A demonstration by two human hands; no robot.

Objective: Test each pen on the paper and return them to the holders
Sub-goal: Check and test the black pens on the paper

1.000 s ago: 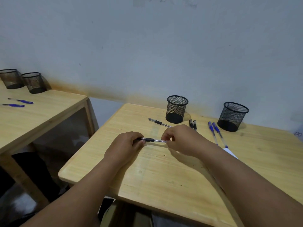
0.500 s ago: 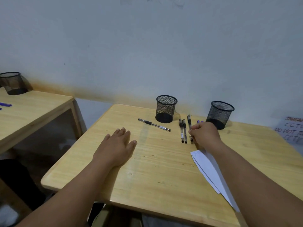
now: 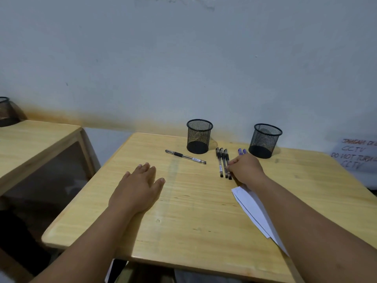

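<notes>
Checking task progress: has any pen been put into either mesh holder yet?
No: both mesh holders look empty, and the black pens lie on the table.

White sign (image 3: 356, 158) at right wall: red handwriting, "CCTV", "DO NOT TUR…", rest cut off.

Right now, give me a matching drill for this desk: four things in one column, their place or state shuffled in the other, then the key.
Things:
1. left hand
2. lone black pen
3. three black pens
4. paper

Places or states:
A. partly hidden under the right forearm
B. lying side by side, with the right hand at the nearest one
C. flat on the table, fingers straight, holding nothing
D. lying alone at a slant, just left of the left mesh holder

Pairs: 1-C, 2-D, 3-B, 4-A
</notes>
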